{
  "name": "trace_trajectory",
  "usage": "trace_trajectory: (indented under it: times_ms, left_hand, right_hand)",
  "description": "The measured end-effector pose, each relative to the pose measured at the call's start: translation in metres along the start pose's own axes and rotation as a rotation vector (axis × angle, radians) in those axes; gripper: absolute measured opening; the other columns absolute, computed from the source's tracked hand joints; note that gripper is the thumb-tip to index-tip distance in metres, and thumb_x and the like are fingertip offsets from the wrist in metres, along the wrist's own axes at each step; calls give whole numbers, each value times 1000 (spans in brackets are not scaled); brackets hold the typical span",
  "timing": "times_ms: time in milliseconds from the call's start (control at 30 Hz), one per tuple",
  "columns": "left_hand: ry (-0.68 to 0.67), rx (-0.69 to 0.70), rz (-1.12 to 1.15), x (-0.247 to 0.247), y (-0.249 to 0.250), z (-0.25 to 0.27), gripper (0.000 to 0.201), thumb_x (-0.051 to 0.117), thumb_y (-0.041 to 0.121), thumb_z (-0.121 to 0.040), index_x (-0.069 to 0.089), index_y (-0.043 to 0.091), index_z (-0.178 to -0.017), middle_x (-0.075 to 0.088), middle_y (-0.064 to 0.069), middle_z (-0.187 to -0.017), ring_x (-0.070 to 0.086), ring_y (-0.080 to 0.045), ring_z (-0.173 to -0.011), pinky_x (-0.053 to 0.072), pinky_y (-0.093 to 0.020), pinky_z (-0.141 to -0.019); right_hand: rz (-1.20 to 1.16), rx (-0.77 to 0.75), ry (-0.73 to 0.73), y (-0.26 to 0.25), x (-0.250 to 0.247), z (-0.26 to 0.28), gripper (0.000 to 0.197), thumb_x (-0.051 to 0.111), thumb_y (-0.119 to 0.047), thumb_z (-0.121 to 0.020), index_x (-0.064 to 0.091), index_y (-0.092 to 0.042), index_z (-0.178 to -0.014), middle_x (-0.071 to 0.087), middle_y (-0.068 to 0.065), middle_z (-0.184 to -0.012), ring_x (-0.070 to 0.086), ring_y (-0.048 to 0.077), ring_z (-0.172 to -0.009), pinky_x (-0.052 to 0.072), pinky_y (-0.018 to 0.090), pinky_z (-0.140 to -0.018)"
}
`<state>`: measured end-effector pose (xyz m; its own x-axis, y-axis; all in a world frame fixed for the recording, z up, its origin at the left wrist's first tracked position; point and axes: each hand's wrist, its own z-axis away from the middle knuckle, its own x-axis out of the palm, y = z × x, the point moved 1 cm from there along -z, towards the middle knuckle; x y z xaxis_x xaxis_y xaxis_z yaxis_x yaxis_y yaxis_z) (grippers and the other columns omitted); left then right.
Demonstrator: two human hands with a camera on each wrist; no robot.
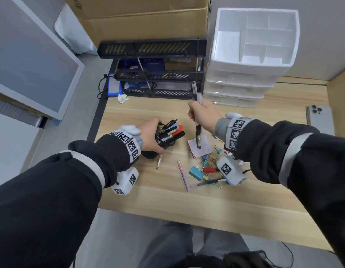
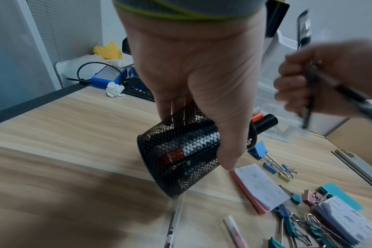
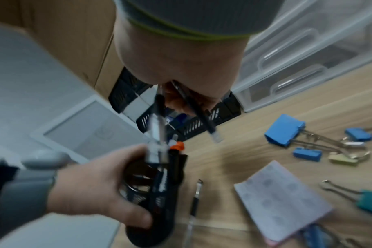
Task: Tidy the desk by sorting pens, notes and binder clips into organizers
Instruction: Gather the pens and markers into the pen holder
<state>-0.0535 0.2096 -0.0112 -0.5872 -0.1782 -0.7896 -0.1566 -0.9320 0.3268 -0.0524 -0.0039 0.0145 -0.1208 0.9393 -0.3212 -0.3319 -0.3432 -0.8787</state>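
My left hand is wrapped round one black mesh pen cup, thumb on one side and fingers curled over the other, tipping it so its mouth points toward my right hand. Inside it I count about four markers and pens, two of them with red or orange caps; the mesh hides any more.

My right hand is closed in a fist round two black pens, held above the desk, their lower ends hanging over the top sticky-note pad. In the wrist views they are blurred, so I cannot tell more about them.

On the wooden desk lie two loose pens: a clear one just beside the cup's base and a pink one further right. I count two pads of sticky notes: one under my held pens, another lying among the clips. The binder clips are scattered to the right in blue, teal, pink, red and gold; I make out roughly ten, though they overlap too much for an exact count.

At the back stand one white drawer organizer with a compartmented top and three clear drawers below, one black three-tier letter tray, one crumpled paper ball, and at the right edge one phone.
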Motion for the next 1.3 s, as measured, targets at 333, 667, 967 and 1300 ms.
trace_trajectory:
  times_ms: [333, 667, 967, 1300]
  left_hand:
    - [12, 41, 19, 5, 14, 3, 91, 93, 37, -48, 44, 18, -122, 61, 3, -100, 62, -18, -88, 55, -35, -76]
    - [64, 48, 64, 10, 6, 12, 88, 94, 37, -46, 45, 20, -118, 62, 3, -105, 63, -19, -91, 53, -34, -74]
    - [98, 27, 113, 13, -17, 29, 102, 94, 43, -45, 42, 20, -129, 62, 6, -108, 62, -16, -94, 54, -35, -82]
    - [101, -103, 154, 20, -67, 54, 107, 94, 44, -45, 39, 21, -134, 61, 5, -112, 63, -18, -98, 55, -37, -87]
  right_hand:
    - [-68, -69, 66, -25, 25, 3, 26, 47, -26, -95, 56, -13, -75, 51, 5, -68, 47, 17, -61, 44, 34, -63]
    - [16, -62, -97, 5, 48, 14, 14, 74, -27, -79, 69, -15, -83, 68, 3, -74, 63, 16, -60, 61, 45, -72]
    - [220, -170, 36, 7, 54, 11, 22, 60, -31, -92, 67, -18, -108, 64, -8, -95, 60, 15, -74, 51, 33, -81]
    - [816, 181, -395, 38, 67, 8, 27, 58, -25, -84, 73, -6, -73, 74, 4, -63, 74, 24, -70, 56, 29, -65]
